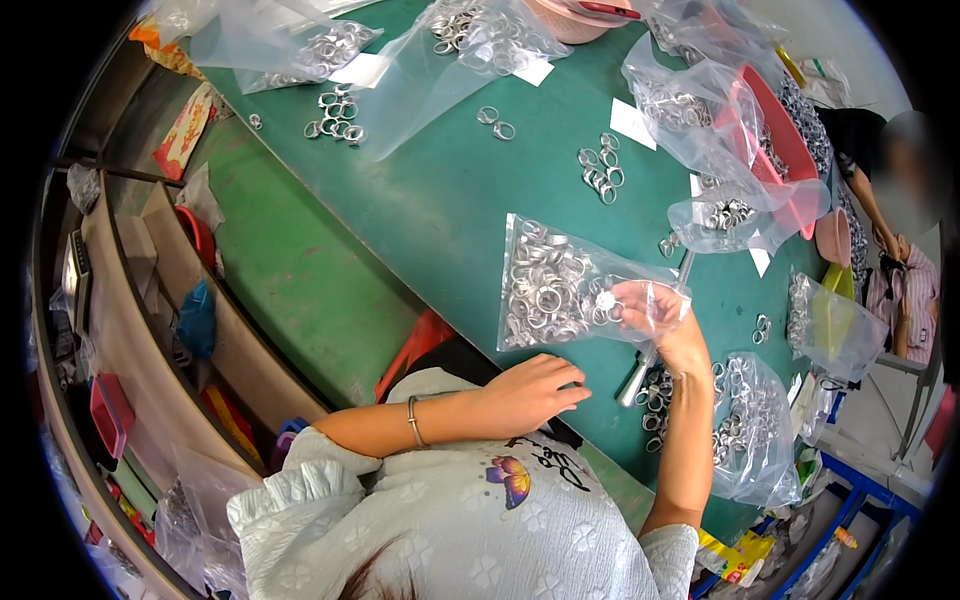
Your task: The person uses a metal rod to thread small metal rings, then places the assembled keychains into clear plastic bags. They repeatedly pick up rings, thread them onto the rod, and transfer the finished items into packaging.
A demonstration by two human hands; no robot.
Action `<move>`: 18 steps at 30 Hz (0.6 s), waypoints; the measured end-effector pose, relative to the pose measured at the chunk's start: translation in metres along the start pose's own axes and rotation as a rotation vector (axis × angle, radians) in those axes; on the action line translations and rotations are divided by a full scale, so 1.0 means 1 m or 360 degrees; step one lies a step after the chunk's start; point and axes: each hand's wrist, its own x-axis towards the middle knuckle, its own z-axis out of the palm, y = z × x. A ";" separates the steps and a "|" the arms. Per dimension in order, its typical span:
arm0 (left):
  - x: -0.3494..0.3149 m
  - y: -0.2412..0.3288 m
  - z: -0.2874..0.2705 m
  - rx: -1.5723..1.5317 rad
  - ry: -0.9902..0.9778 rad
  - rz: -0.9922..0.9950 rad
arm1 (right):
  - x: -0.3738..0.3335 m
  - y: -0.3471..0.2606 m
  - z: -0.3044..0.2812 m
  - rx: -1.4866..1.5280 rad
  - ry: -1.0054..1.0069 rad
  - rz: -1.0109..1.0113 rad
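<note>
1. The right grip (662,312), a bare hand, has bent fingers seen through clear film, apparently inside a bag's mouth; whether it pinches a ring cannot be told.
2. The left grip (537,390) is relaxed and holds nothing, its fingers loosely curled at the bench (420,215) edge, nearer the wearer than the right grip and to its left.
3. The clear bag (620,268) lies around the right grip's fingers and extends left from them. Silver-coloured rings (550,290) are heaped in its far-left end, beyond the left grip.
4. The film looks thin, limp and slippery, likely to crumple under a pinch. The rings look hard and smooth; each is probably light, but the heap should weigh down its end.
5. The slack film by the right grip seems the easiest place to take hold, with support under the packed end. A single ring is best pinched across its band, as polished metal may slide or scuff.
6. Beneath the right wrist, a metal rod (637,380) slants across the bench. Beyond the right grip, away from the wearer, lies a loose ring cluster (588,157).
</note>
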 end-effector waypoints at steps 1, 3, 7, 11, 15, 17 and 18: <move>0.000 0.000 0.000 -0.0003 0.0002 0.0003 | 0.001 0.003 -0.001 -0.0011 -0.0023 -0.0050; 0.000 0.000 -0.001 -0.0002 0.0001 0.0006 | 0.003 0.011 -0.004 -0.0032 -0.0069 -0.0150; 0.000 0.000 0.000 0.0014 0.0003 0.0005 | 0.001 0.003 0.004 -0.0984 0.0087 -0.0618; 0.000 -0.001 0.001 0.0023 0.0015 0.0011 | 0.003 -0.012 0.018 -0.1365 0.0148 -0.1021; 0.001 0.000 0.001 0.0021 -0.0005 0.0004 | 0.018 -0.010 0.026 -0.1315 0.0057 -0.1133; 0.002 0.001 0.001 0.0015 -0.0006 0.0004 | 0.025 -0.007 0.030 -0.1193 0.0042 -0.1097; 0.002 0.001 0.002 0.0018 -0.0010 0.0006 | 0.027 -0.006 0.031 -0.1131 0.0032 -0.1080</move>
